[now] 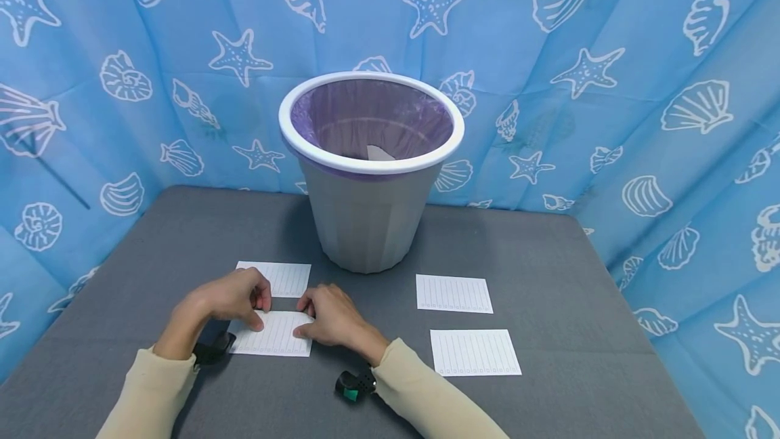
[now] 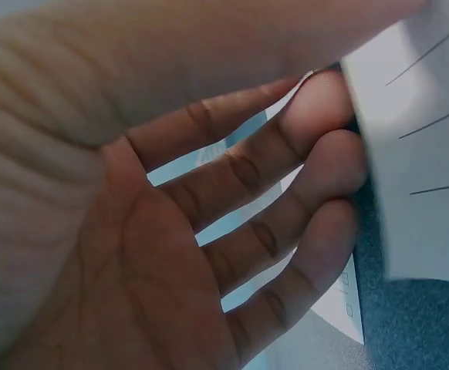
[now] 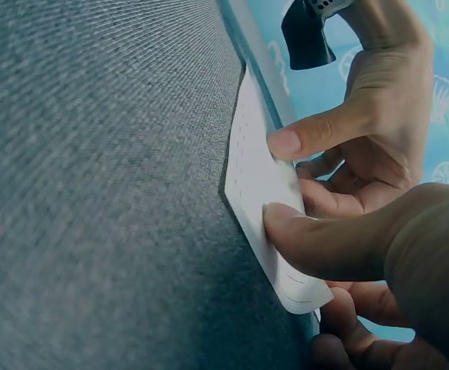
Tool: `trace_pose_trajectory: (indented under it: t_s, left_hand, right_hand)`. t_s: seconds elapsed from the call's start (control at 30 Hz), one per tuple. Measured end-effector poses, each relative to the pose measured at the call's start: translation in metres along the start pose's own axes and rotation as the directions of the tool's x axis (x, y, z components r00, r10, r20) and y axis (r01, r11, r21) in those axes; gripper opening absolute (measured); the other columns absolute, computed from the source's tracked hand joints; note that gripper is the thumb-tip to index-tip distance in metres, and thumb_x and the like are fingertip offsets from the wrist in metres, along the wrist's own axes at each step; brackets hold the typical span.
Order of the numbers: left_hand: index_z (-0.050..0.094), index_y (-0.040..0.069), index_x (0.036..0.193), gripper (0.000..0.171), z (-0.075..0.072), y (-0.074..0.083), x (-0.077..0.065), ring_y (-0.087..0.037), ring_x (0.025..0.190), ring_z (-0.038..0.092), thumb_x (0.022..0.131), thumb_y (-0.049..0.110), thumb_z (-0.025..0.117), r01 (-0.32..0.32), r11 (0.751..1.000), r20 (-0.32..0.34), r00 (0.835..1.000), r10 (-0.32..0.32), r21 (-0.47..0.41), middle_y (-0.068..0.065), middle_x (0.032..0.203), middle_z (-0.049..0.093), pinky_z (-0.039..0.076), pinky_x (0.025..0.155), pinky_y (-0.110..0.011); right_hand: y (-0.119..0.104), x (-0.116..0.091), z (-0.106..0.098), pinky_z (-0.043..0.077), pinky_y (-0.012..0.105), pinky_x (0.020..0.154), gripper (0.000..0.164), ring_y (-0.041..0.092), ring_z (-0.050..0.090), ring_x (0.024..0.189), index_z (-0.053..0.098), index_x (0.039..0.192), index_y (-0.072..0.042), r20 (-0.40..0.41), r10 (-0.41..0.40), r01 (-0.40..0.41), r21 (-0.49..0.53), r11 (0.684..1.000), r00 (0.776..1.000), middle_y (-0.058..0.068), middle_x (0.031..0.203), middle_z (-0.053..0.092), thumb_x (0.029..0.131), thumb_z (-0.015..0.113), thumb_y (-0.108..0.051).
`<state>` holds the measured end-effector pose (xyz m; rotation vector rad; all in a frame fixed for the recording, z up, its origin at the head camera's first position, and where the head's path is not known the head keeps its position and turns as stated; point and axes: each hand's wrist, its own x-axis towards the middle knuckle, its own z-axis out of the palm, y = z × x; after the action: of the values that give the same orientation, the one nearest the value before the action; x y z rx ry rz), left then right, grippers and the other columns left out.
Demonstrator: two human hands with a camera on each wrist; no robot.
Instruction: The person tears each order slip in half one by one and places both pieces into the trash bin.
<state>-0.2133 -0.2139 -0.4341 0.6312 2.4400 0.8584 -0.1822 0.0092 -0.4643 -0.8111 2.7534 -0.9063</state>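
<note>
A white lined paper slip (image 1: 277, 339) with a row of small boxes along its near edge lies at the front left. My left hand (image 1: 237, 295) pinches its far edge, thumb on top and fingers behind. On the same edge, further right, my right hand (image 1: 332, 316) pinches the slip between thumb and fingers. The right wrist view shows the slip (image 3: 259, 181) bent up at the end near my right hand, with both thumbs on its lined face. Just beyond lies a second lined slip (image 1: 283, 278), partly covered by my left hand.
Two more lined slips, a farther one (image 1: 453, 293) and a nearer one (image 1: 475, 352), lie to the right on the grey table (image 1: 567, 276). A grey bin (image 1: 368, 222) with a purple liner stands at the back, a white piece inside. Behind hangs a blue curtain (image 1: 518, 39).
</note>
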Motion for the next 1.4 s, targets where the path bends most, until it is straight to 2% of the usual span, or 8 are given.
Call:
trace_pose_trajectory:
  t_s: [0.17, 0.37, 0.47, 0.63, 0.77, 0.97, 1.17, 1.4]
  left_hand:
    - [0.061, 0.007, 0.075, 0.030, 0.001, 0.000, 0.004, -0.012, 0.062, 0.049, 0.069, -0.009, 0.086, -0.048, 0.999, 0.004, 0.999, 0.048, -0.009, 0.002, 0.067, 0.053, 0.041, 0.055, -0.026]
    - [0.066, 0.005, 0.087, 0.016, 0.000, 0.004, 0.007, -0.012, 0.068, 0.051, 0.084, -0.004, 0.079, -0.156, 0.985, 0.019, 0.987, 0.158, -0.077, 0.002, 0.076, 0.056, 0.043, 0.059, -0.025]
    - [0.071, 0.007, 0.092, 0.010, -0.001, 0.007, 0.007, -0.013, 0.072, 0.054, 0.088, -0.001, 0.075, -0.196, 0.978, -0.013, 0.981, 0.195, -0.077, 0.002, 0.082, 0.062, 0.045, 0.062, -0.026]
    - [0.075, 0.010, 0.096, 0.007, -0.002, 0.017, 0.006, -0.013, 0.079, 0.060, 0.093, 0.005, 0.073, -0.238, 0.970, -0.112, 0.966, 0.231, -0.049, 0.004, 0.089, 0.068, 0.050, 0.070, -0.029]
    - [0.075, 0.010, 0.100, 0.006, 0.000, 0.031, 0.004, -0.013, 0.082, 0.062, 0.095, 0.009, 0.072, -0.264, 0.963, -0.180, 0.951, 0.250, -0.057, 0.003, 0.093, 0.069, 0.051, 0.071, -0.030]
    - [0.075, 0.013, 0.101, 0.007, 0.004, 0.058, 0.000, -0.013, 0.083, 0.063, 0.095, 0.010, 0.072, -0.307, 0.951, -0.285, 0.916, 0.282, -0.046, 0.005, 0.095, 0.070, 0.053, 0.075, -0.031]
    - [0.075, 0.014, 0.102, 0.009, 0.007, 0.086, -0.002, -0.017, 0.083, 0.062, 0.095, 0.009, 0.073, -0.319, 0.945, -0.369, 0.889, 0.269, -0.078, 0.006, 0.093, 0.069, 0.054, 0.074, -0.034]
    - [0.075, 0.014, 0.103, 0.008, 0.003, 0.125, 0.003, -0.016, 0.087, 0.065, 0.096, 0.012, 0.072, -0.367, 0.923, -0.448, 0.848, 0.282, -0.113, 0.004, 0.094, 0.070, 0.054, 0.085, -0.042]
  right_hand:
    - [0.002, -0.002, -0.003, 0.035, 0.019, 0.064, 0.015, 0.005, 0.044, 0.070, 0.073, 0.089, -0.010, 0.000, -0.011, 0.011, 0.047, 0.999, 1.000, -0.006, 0.076, 0.054, 0.081, 0.086, -0.014]
    - [0.004, -0.005, -0.010, 0.040, 0.018, 0.058, 0.008, 0.000, 0.048, 0.063, 0.071, 0.087, -0.010, -0.017, -0.009, 0.011, 0.159, 0.987, 1.000, -0.009, 0.072, 0.057, 0.087, 0.078, -0.006]
    - [0.006, -0.008, -0.016, 0.040, 0.018, 0.057, 0.007, 0.000, 0.050, 0.061, 0.072, 0.088, -0.010, -0.030, -0.009, 0.015, 0.206, 0.978, 1.000, -0.009, 0.071, 0.058, 0.090, 0.074, -0.004]
    - [0.009, -0.016, -0.033, 0.042, 0.019, 0.057, 0.006, 0.003, 0.052, 0.062, 0.074, 0.092, -0.008, -0.074, -0.026, 0.045, 0.267, 0.963, 0.997, -0.007, 0.073, 0.061, 0.094, 0.070, -0.004]
    - [0.012, -0.024, -0.052, 0.044, 0.021, 0.060, 0.008, 0.005, 0.056, 0.066, 0.076, 0.095, -0.009, -0.131, -0.043, 0.081, 0.302, 0.950, 0.990, -0.006, 0.077, 0.065, 0.096, 0.069, -0.006]
    - [0.012, -0.037, -0.082, 0.045, 0.024, 0.060, 0.008, 0.012, 0.057, 0.069, 0.077, 0.097, -0.010, -0.188, -0.059, 0.119, 0.324, 0.938, 0.980, -0.006, 0.082, 0.068, 0.095, 0.070, -0.007]
    - [0.007, -0.051, -0.111, 0.044, 0.026, 0.058, 0.008, 0.016, 0.058, 0.072, 0.077, 0.099, -0.010, -0.238, -0.089, 0.167, 0.331, 0.929, 0.967, -0.002, 0.091, 0.070, 0.096, 0.070, -0.007]
    - [0.009, -0.065, -0.141, 0.044, 0.028, 0.056, 0.008, 0.018, 0.056, 0.067, 0.077, 0.101, -0.008, -0.333, -0.079, 0.205, 0.360, 0.910, 0.940, 0.002, 0.094, 0.072, 0.095, 0.071, -0.008]
